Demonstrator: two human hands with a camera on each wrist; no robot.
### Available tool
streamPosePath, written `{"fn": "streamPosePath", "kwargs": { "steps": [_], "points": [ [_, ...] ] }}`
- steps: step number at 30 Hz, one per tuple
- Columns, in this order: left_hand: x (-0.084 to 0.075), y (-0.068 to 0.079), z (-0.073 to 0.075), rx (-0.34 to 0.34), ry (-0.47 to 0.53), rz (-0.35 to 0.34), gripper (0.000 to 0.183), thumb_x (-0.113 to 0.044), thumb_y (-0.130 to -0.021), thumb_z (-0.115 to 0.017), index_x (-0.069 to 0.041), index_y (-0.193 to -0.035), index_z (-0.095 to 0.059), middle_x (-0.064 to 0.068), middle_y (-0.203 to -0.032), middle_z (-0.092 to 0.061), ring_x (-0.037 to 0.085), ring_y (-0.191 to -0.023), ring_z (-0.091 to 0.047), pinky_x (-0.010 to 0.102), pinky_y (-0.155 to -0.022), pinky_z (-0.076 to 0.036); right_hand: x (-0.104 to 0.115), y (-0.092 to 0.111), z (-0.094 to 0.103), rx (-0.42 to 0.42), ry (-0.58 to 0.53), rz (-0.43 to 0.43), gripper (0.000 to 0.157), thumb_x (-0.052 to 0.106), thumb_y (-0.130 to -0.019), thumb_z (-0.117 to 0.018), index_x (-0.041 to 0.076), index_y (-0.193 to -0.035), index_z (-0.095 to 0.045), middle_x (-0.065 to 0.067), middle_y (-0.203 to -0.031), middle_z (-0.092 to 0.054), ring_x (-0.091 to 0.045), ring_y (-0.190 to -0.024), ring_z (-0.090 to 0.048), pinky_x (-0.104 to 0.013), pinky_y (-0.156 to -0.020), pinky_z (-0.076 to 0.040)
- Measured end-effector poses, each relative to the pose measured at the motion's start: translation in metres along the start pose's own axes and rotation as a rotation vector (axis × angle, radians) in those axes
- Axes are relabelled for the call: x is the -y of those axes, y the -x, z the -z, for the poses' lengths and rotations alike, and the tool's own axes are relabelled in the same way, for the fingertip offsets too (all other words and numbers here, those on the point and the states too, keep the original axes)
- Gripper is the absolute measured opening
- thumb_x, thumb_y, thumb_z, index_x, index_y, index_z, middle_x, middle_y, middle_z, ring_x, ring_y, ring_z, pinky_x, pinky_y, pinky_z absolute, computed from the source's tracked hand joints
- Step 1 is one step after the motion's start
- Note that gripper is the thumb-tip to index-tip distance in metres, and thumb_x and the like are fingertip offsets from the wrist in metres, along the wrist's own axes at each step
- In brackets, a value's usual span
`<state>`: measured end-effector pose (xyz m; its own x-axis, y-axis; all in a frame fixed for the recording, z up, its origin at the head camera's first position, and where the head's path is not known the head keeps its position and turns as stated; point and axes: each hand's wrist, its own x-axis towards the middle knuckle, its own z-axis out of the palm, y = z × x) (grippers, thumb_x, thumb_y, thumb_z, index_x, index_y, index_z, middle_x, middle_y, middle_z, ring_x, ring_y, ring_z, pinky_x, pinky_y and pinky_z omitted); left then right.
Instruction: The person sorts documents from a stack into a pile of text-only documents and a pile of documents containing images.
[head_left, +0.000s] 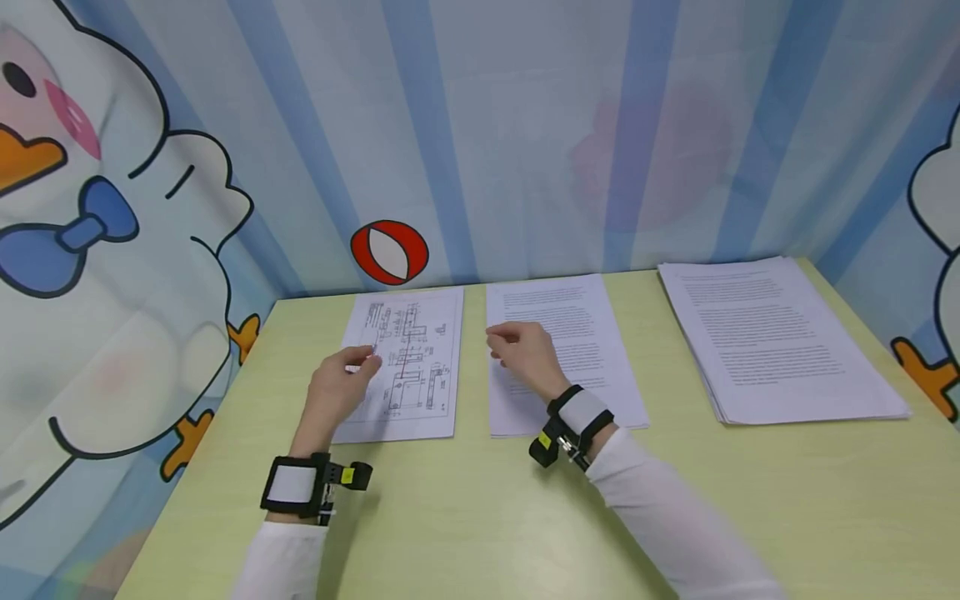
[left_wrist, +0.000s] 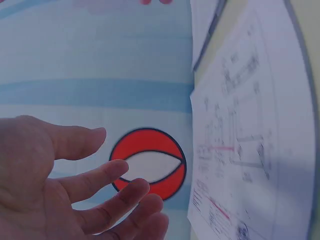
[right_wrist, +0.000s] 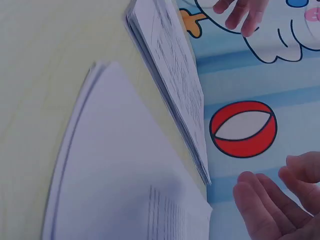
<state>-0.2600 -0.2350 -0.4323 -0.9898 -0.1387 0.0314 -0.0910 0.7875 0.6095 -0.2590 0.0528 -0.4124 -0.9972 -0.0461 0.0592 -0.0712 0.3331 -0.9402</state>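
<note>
Over the left stack of drawing sheets point(head_left: 420, 367), printed with technical drawings, hovers my left hand point(head_left: 341, 387). Its fingers are loosely bent with nothing between them, and the left wrist view shows the hand point(left_wrist: 95, 190) apart from the paper. My right hand point(head_left: 528, 354) is above the left part of the middle stack of text sheets point(head_left: 577, 333). The right wrist view shows its relaxed fingers point(right_wrist: 265, 205) spread beside the thumb, holding nothing. That view also shows the edges of both stacks, each several sheets thick.
A thicker stack of text pages point(head_left: 780, 350) lies at the right on the pale yellow table point(head_left: 465, 525). Behind the table hangs a striped blue curtain point(head_left: 525, 142) with a printed red ball. A printed cartoon duck point(head_left: 120, 350) covers the left side.
</note>
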Motion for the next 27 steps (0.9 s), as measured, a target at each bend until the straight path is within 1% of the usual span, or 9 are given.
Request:
{"fn": "streamPosePath", "kwargs": {
  "steps": [1,2,4,7,12,15,18,22,27],
  "points": [
    [-0.022,0.011,0.006,0.021,0.018,-0.027,0.055,-0.050,-0.092,-0.045,-0.016,-0.135,-0.050,0.014,-0.125,-0.055,0.032,-0.102,-0.055,0.044,-0.076,-0.048,-0.002,0.000,0.007,-0.004,0.016,0.022,0.029,0.021,-0.089,-0.058,0.006,-0.112,-0.068,-0.012,-0.106,-0.071,-0.026,-0.090,-0.068,-0.036,-0.074,-0.056],
    [-0.040,0.020,0.009,0.015,0.019,-0.074,0.053,-0.046,-0.093,-0.046,-0.014,-0.134,-0.051,0.015,-0.124,-0.056,0.032,-0.100,-0.056,0.043,-0.075,-0.049,-0.003,0.001,0.013,-0.009,0.039,0.046,0.030,0.022,-0.089,-0.058,0.007,-0.114,-0.067,-0.012,-0.109,-0.070,-0.027,-0.093,-0.067,-0.038,-0.077,-0.055],
    [-0.087,0.043,0.023,0.038,0.046,-0.119,0.046,-0.031,-0.094,-0.050,-0.007,-0.134,-0.050,0.018,-0.127,-0.055,0.033,-0.103,-0.057,0.044,-0.080,-0.050,-0.007,0.001,0.025,-0.016,0.078,0.100,0.032,0.022,-0.090,-0.058,0.008,-0.118,-0.065,-0.013,-0.115,-0.068,-0.027,-0.098,-0.064,-0.042,-0.083,-0.054],
    [-0.108,0.044,0.018,0.009,0.079,-0.189,0.050,-0.029,-0.093,-0.053,-0.008,-0.137,-0.045,0.017,-0.129,-0.054,0.031,-0.103,-0.056,0.044,-0.078,-0.051,-0.011,0.001,0.042,-0.017,0.129,0.148,0.037,0.024,-0.090,-0.058,0.008,-0.123,-0.060,-0.015,-0.123,-0.063,-0.030,-0.109,-0.060,-0.046,-0.091,-0.050],
    [-0.135,0.042,-0.001,-0.027,0.132,-0.264,0.057,-0.025,-0.092,-0.055,-0.011,-0.143,-0.035,0.017,-0.133,-0.049,0.031,-0.106,-0.053,0.045,-0.083,-0.051,-0.016,0.003,0.072,0.026,0.246,0.183,0.051,0.027,-0.090,-0.059,0.006,-0.135,-0.048,-0.019,-0.137,-0.051,-0.035,-0.125,-0.048,-0.052,-0.101,-0.041],
    [-0.146,0.041,-0.014,-0.004,0.147,-0.287,0.057,-0.024,-0.092,-0.055,-0.012,-0.144,-0.034,0.016,-0.133,-0.049,0.031,-0.109,-0.053,0.045,-0.088,-0.050,-0.022,0.005,0.092,0.040,0.317,0.175,0.059,0.029,-0.089,-0.059,0.006,-0.140,-0.040,-0.021,-0.142,-0.044,-0.037,-0.131,-0.039,-0.054,-0.106,-0.034],
    [-0.154,0.039,-0.031,0.050,0.167,-0.296,0.057,-0.025,-0.092,-0.054,-0.012,-0.144,-0.034,0.015,-0.137,-0.049,0.031,-0.116,-0.052,0.046,-0.093,-0.048,-0.029,0.005,0.110,0.031,0.364,0.166,0.064,0.031,-0.089,-0.060,0.007,-0.143,-0.036,-0.023,-0.145,-0.039,-0.039,-0.134,-0.033,-0.056,-0.108,-0.030],
    [-0.161,0.038,-0.055,0.148,0.178,-0.292,0.057,-0.026,-0.093,-0.053,-0.011,-0.145,-0.033,0.014,-0.144,-0.044,0.031,-0.127,-0.045,0.047,-0.102,-0.042,-0.039,0.006,0.132,-0.012,0.370,0.157,0.067,0.031,-0.088,-0.062,0.006,-0.143,-0.035,-0.025,-0.146,-0.036,-0.041,-0.135,-0.030,-0.057,-0.108,-0.028],
    [-0.175,0.038,-0.083,0.250,0.168,-0.280,0.057,-0.028,-0.094,-0.051,-0.012,-0.145,-0.033,0.012,-0.148,-0.039,0.030,-0.131,-0.042,0.047,-0.104,-0.041,-0.046,0.006,0.158,-0.043,0.376,0.146,0.072,0.037,-0.087,-0.062,0.004,-0.144,-0.033,-0.025,-0.149,-0.031,-0.043,-0.137,-0.025,-0.058,-0.109,-0.024]
  ]
}}
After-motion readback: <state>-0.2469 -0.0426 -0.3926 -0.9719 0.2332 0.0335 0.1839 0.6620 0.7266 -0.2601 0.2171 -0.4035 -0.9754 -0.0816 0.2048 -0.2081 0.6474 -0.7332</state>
